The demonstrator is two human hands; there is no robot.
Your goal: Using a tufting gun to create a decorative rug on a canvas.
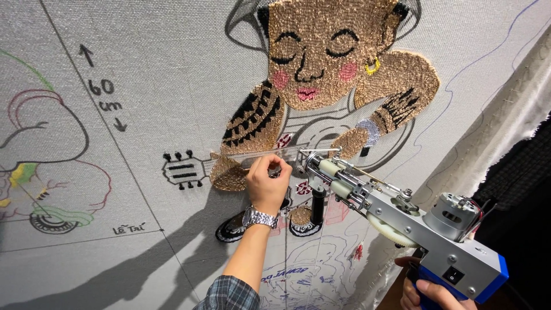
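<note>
1 tufting gun (402,221), 2 hands (1 wristwatch (259,217)), 1 cloth (143,143)

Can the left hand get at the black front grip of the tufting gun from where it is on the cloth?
Probably yes. The left hand pinches at the cloth just beside the tufting gun, and its black front grip hangs close by with nothing between them.

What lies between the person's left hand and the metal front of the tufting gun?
In the head view, only a narrow strip of grey cloth with drawn lines separates the left hand from the tufting gun; the right hand grips its blue handle.
</note>
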